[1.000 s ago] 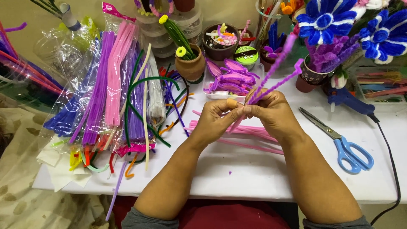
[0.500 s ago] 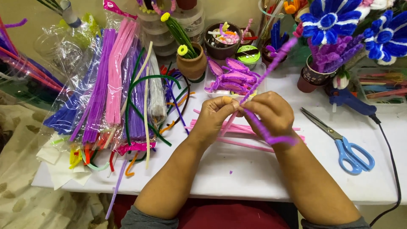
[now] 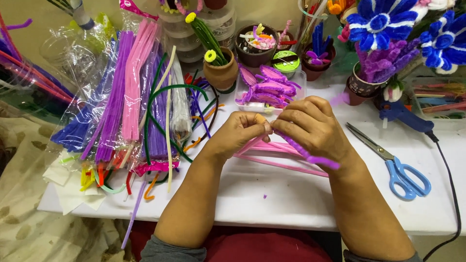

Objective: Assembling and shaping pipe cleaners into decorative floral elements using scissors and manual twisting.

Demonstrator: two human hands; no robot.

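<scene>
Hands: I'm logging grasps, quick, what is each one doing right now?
Left hand: closed, pinching the purple pipe cleaner at its fingertips.
Right hand: closed around the same purple pipe cleaner, which trails out beneath it.

I am sitting at a white worktop (image 3: 272, 194) whose flat surface is catching soft, even light with only faint shadows on it. Beyond its far edge a plain beige wall (image 3: 34, 12) is showing in the upper left. To my left, beside and below the worktop, a cream cloth with a brownish leaf pattern (image 3: 19, 223) is lying in loose folds and hiding whatever is under it. A black cable (image 3: 449, 170) is trailing over the worktop's right edge.
</scene>
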